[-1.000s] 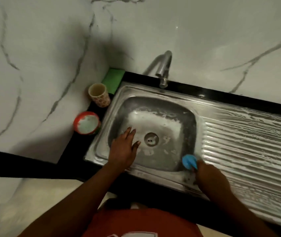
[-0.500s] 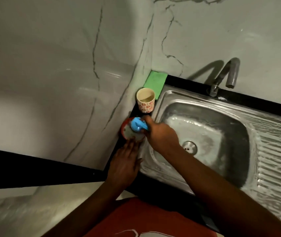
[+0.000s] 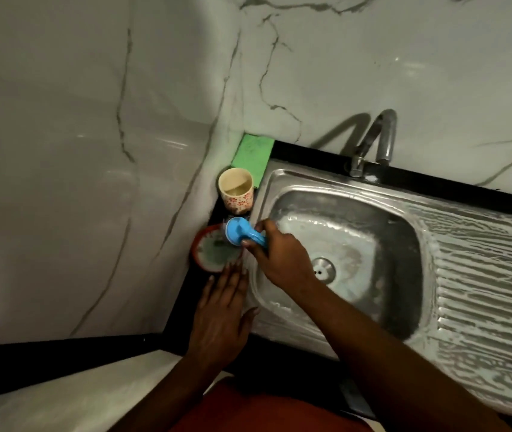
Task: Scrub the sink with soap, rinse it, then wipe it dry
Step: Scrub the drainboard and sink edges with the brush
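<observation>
Blue brush (image 3: pixel 238 231) hovers over red soap tub (image 3: pixel 198 244) beside sudsy sink (image 3: pixel 357 235).

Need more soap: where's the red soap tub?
Head view: the red soap tub sits on the counter left of the sink, nearer than the patterned cup, the blue brush at its rim.

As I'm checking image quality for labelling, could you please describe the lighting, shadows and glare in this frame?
Head view: dim overall, with the tap throwing a doubled shadow on the marble wall; head view: the soapy drainboard glints in bright streaks, and small glare spots dot the glossy wall.
</observation>
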`<state>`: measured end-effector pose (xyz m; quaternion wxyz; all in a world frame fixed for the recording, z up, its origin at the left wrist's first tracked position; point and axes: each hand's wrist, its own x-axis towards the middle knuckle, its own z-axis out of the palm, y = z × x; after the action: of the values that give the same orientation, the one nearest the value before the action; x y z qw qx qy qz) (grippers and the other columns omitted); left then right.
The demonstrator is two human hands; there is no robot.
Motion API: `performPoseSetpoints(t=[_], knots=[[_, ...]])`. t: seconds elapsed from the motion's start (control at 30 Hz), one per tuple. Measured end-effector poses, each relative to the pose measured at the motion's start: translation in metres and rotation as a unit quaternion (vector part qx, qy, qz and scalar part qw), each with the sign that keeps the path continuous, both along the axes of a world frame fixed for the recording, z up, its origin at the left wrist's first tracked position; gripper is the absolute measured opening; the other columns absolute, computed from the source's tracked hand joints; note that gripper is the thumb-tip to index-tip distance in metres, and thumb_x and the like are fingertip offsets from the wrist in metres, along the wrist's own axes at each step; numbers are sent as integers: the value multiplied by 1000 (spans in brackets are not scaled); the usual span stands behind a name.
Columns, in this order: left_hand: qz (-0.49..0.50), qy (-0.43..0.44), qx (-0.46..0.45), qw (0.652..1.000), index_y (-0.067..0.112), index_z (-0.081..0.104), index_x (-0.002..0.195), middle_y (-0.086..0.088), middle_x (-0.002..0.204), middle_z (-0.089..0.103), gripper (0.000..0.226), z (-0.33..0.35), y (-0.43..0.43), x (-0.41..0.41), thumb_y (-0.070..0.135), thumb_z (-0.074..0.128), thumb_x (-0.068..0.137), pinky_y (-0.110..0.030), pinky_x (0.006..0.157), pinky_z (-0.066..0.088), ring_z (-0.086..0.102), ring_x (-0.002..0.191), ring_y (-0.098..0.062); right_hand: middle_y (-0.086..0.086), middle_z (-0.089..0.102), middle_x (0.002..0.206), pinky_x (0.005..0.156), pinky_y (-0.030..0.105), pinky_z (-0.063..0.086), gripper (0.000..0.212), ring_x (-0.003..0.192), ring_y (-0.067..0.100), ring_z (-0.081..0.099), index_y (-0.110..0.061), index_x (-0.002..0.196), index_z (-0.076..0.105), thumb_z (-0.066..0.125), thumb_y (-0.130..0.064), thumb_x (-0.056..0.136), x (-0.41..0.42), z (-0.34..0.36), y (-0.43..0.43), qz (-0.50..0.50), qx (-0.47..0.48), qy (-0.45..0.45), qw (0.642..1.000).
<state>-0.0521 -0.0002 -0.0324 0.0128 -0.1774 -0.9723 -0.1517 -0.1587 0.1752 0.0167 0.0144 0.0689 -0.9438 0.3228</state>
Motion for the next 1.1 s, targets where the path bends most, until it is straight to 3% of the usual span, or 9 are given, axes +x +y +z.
performPoseSetpoints(t=[0.17,0.3,0.47,0.57,0.73,0.8,0.87,0.97,1.1], knots=[[-74,-38,-5,997,12,36,162,-9,170,28,73,3,60,-30,54,44,102,-48,124,27,28,157,-26,15,71,83,70,39,48,60,84,37,67,-12,93,67,33,-60,103,3,-27,113,-188,-53,-101,975],[-105,-76,-29,991,16,29,165,-4,173,17,76,3,98,-66,59,36,102,-45,125,26,19,159,-23,31,68,104,77,41,46,57,100,46,63,2,104,68,35,-44,108,-20,-39,229,-385,-78,-125,911],[-102,-93,-61,989,22,18,167,3,173,1,77,-11,114,-89,63,28,103,-41,126,12,2,159,-15,24,65,103,77,37,41,60,104,41,63,2,112,63,31,-47,108,-47,-36,324,-553,-104,-106,820],[-96,-103,-81,987,25,10,168,5,174,-6,77,-19,115,-89,66,23,103,-38,126,4,-7,159,-13,28,65,113,81,39,43,57,107,42,62,3,116,62,30,-43,109,-63,-38,313,-546,-125,-113,821],[-79,-138,-84,984,28,2,167,9,172,-15,76,-30,124,-81,67,22,104,-39,128,3,-11,160,-13,15,68,121,93,35,47,49,108,33,64,-13,125,64,36,-49,107,-115,-44,175,-343,-174,-178,906],[-77,-149,-86,982,29,2,167,9,172,-18,76,-32,129,-80,67,19,103,-40,128,3,-13,160,-13,12,70,108,78,34,46,47,86,24,64,-15,116,63,35,-52,106,-127,-47,138,-278,-118,-210,930],[-70,-144,-79,984,29,6,167,8,173,-13,78,-32,133,-82,69,13,101,-40,128,5,-11,159,-12,10,68,99,74,33,44,49,85,26,65,-15,113,62,32,-53,106,-125,-50,146,-266,-58,-216,938],[-58,-145,-56,986,28,15,167,7,174,-4,79,-31,131,-83,69,15,100,-39,127,7,-4,160,-13,19,70,108,84,40,49,54,102,39,65,-14,119,61,30,-56,105,-94,-51,219,-352,-22,-182,918],[-57,-152,-45,986,28,19,166,6,173,-3,81,-33,128,-80,71,14,98,-41,128,10,-3,160,-15,25,68,107,73,35,38,53,91,38,63,-7,111,63,34,-50,107,-47,-49,323,-503,-24,-155,850]])
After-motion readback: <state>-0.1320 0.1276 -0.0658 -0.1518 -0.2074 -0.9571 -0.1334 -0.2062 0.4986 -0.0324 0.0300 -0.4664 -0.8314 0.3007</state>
